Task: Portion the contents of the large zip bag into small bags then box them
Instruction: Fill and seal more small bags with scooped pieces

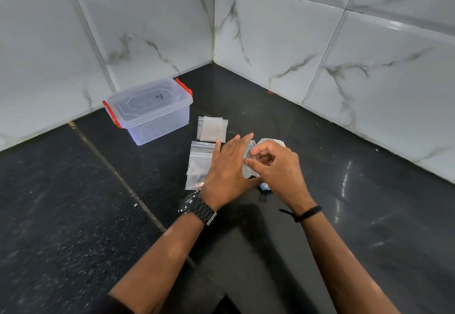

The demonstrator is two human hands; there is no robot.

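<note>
A large clear zip bag (198,163) with small dark items inside lies flat on the black counter, partly under my left hand (227,166). My left hand has straight fingers and holds up a small clear bag (248,156) against its palm side. My right hand (275,166) has curled fingers and pinches the edge of that small bag. A short stack of empty small bags (213,129) lies just beyond. A clear plastic box (150,110) with red latches stands shut at the back left.
White marble-look tiled walls (320,42) meet in a corner behind the work area. A small blue and dark object (264,187) lies on the counter (73,215) under my right hand. A seam runs diagonally across the counter at left.
</note>
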